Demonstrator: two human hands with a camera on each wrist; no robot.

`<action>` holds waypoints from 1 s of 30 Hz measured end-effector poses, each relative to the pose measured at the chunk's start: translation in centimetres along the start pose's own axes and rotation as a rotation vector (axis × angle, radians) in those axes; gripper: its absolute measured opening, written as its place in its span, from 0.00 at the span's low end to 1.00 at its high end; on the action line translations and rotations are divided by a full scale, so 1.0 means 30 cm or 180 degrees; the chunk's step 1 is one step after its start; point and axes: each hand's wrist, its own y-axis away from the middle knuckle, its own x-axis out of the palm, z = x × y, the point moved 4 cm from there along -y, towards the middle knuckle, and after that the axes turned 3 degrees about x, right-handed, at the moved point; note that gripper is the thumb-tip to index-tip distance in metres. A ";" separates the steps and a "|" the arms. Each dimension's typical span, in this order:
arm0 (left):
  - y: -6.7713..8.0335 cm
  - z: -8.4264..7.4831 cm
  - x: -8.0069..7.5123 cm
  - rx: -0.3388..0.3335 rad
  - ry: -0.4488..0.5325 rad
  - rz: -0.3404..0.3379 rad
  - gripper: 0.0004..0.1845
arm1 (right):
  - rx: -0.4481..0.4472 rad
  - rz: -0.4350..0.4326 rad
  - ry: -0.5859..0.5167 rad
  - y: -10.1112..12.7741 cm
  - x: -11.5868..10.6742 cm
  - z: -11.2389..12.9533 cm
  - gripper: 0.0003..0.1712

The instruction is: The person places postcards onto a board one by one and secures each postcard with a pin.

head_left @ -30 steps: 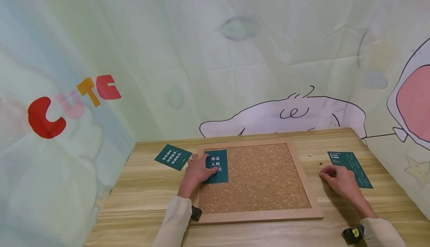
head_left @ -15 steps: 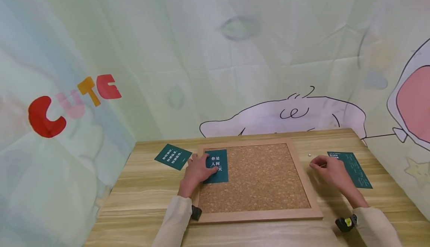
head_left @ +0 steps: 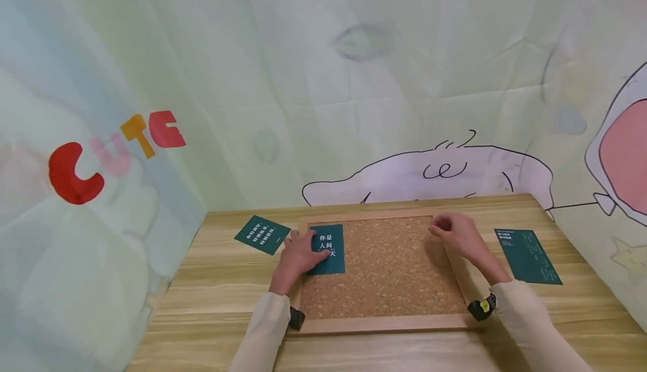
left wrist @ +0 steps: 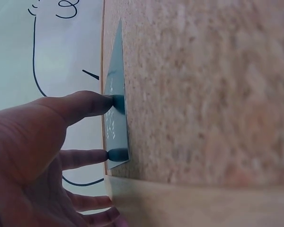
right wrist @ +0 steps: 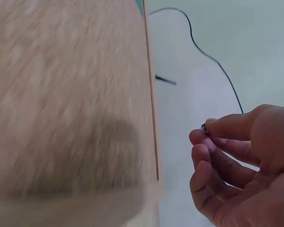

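Observation:
My left hand point(head_left: 295, 257) holds a dark green card point(head_left: 335, 265) with white lettering flat at the upper left of a wood-framed cork board point(head_left: 394, 282). Its thumb and index fingertips press on the card point(left wrist: 115, 80) in the left wrist view, fingers fairly straight. Raised over the board's upper right corner is my right hand point(head_left: 461, 240). Between its thumb and index finger it pinches a tiny metallic thumbtack point(right wrist: 203, 127), mostly covered by the fingertips. The right hand's other fingers curl below.
A second green card point(head_left: 263, 235) lies askew on the wooden table point(head_left: 202, 299), left of the board. Another card point(head_left: 528, 257) lies to the right. Behind the table hangs a printed cloth backdrop point(head_left: 283, 108).
My right hand has lifted from the table beside the right card and moved left over the board's upper right corner, pinching the thumbtack. My left hand keeps its place on the card.

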 end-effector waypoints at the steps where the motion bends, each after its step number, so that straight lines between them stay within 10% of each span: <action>1: 0.000 -0.001 0.001 -0.0004 -0.0007 -0.0001 0.40 | -0.0029 0.0023 -0.0006 -0.008 0.008 0.018 0.07; 11: 0.002 -0.005 -0.001 -0.0032 -0.0014 0.0019 0.40 | -0.0331 0.0209 -0.0149 -0.091 0.126 0.146 0.06; 30: 0.007 -0.007 -0.010 -0.0083 0.0047 0.0013 0.41 | 0.0062 0.0663 -0.0549 -0.199 0.375 0.289 0.06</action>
